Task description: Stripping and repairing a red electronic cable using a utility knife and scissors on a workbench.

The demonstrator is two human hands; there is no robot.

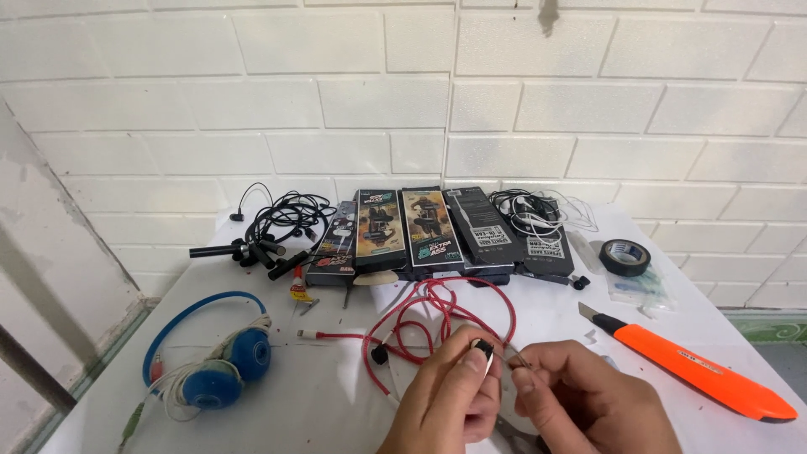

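- White table (336, 403) — it carries everything here, set against a white brick wall.
- Five dark flat boxes (429, 231), side by side along the back of the table, long axes pointing to the wall.
- One blue headphone set (220, 366), left of the boxes and nearer.
- One orange utility knife (698, 370), right of the boxes, blade tip pointing back-left.
- One red cable (437, 315), looped just in front of the boxes, its loose end trailing left.
- Left hand (454, 395) — fingers closed on a small black-and-white earpiece (483, 351), in front of the boxes; its long axis runs roughly upright.
- Right hand (580, 395) pinches a thin wire (517, 357) slanting up-left to the earpiece.
- One black tape roll (625, 256), right of the boxes.
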